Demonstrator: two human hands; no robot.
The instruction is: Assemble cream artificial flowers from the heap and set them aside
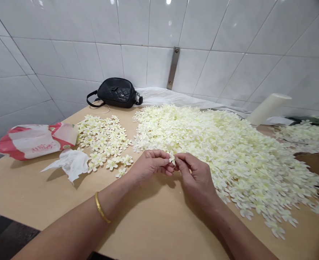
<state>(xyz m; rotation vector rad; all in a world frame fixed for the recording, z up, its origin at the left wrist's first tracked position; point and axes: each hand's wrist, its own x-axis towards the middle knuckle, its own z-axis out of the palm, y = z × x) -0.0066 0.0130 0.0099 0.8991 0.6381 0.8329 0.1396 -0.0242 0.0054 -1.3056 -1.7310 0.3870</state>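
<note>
A small cream-white artificial flower [172,159] is pinched between my two hands above the front edge of the flower heap. My left hand [152,162] grips it from the left with thumb and fingertips. From the right, my right hand [196,173] holds it between thumb and bent forefinger. Behind and to the right spreads a large heap of the same flowers [216,141]. On the left lies a smaller, flatter group of flowers [102,141], several of them face up with yellow-green centres. The fingers partly cover the held flower.
A red-and-white tissue pack [40,141] lies on the table [148,227] at left, a crumpled tissue [71,164] beside it. At the back are a black bag [117,92] and white plastic sheeting [162,95]. A pale roll [267,108] leans near the tiled wall [135,29].
</note>
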